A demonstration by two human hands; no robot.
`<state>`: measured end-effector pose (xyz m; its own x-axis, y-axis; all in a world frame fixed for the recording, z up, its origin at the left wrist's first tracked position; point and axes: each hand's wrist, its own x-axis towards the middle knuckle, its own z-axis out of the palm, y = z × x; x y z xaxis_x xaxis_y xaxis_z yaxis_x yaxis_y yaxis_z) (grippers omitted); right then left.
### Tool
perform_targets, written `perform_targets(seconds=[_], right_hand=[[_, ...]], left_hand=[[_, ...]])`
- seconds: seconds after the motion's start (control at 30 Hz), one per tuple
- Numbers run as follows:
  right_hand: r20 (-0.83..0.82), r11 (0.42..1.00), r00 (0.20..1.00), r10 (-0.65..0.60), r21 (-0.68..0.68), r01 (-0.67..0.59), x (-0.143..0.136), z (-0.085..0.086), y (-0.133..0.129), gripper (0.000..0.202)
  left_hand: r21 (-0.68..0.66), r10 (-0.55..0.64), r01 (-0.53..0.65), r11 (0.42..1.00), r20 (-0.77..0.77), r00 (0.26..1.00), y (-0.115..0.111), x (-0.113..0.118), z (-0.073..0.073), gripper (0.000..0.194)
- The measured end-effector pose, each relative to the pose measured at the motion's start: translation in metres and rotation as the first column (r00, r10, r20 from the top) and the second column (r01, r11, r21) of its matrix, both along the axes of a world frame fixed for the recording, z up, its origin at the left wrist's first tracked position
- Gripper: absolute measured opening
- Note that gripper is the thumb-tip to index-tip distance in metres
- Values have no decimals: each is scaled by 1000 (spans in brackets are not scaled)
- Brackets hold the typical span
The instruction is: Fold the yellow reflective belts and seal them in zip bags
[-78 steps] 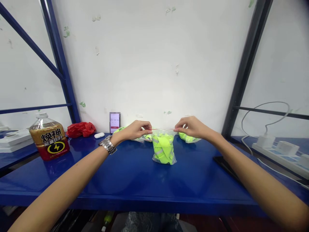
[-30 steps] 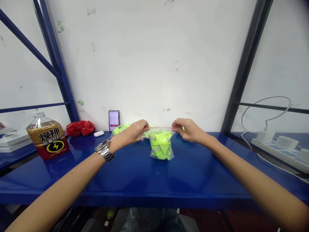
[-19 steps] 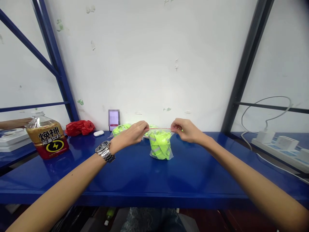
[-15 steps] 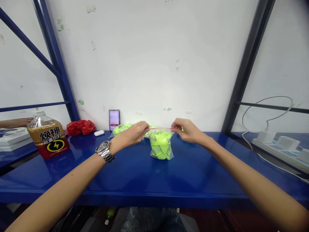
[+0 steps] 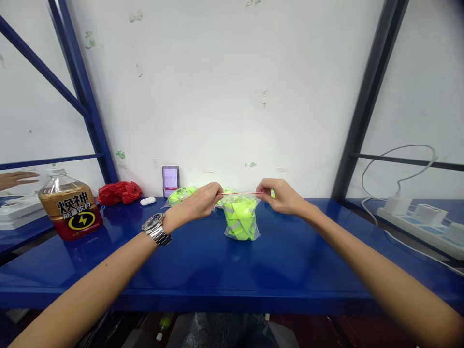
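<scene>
Bag pinched at both top corners over the middle of a blue tabletop

Clear bag (image 5: 241, 220) hangs upright between the left hand (image 5: 203, 200) and the right hand (image 5: 279, 193), each with thumb and fingers closed on one end of its red-lined top edge. Whether its bottom touches the tabletop (image 5: 232, 273) cannot be told.

On the near side, a broad stretch of blue surface runs from the bag to the straight front edge, and more surface spreads right, under the right forearm. Far room is tighter: yellow-green packs (image 5: 181, 195) lie behind the hands, close to the white wall (image 5: 217, 96), where a phone (image 5: 170, 180) leans upright. At far left sit a white case (image 5: 148, 201) and a crumpled red plastic bag (image 5: 119, 193), with a large drink bottle (image 5: 72, 205) nearer, by a blue post (image 5: 87, 101). A dark post (image 5: 371, 96) bounds the far right; past it lies a white power strip (image 5: 420, 229) with plugs and a cable.

Through the transparent film shows folded, bright yellow-green fabric with pale grey bands, one fold slanting across the front. It fills most of the bag; the film crinkles around the bottom corners, and the top edge is drawn nearly straight.
</scene>
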<state>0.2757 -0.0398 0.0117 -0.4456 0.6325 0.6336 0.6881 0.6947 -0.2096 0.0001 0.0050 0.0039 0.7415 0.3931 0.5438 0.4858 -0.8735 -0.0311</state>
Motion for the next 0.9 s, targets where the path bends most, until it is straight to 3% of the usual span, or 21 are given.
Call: perform_targets(seconds=[0.33,0.67,0.9], right_hand=[[-25,1000,1000,-16,-23,15,-3,1,2,6],[19,998,999,40,-50,-39,-5,3,1,8],[11,995,996,87,-43,-86,-11,3,3,9]], left_hand=[[-33,41,-41,999,-3,999,-4,5,2,12],[-108,-25,33,994,72,997,-8,5,9,16],[-96,-31,34,995,34,999,-9,8,12,19]])
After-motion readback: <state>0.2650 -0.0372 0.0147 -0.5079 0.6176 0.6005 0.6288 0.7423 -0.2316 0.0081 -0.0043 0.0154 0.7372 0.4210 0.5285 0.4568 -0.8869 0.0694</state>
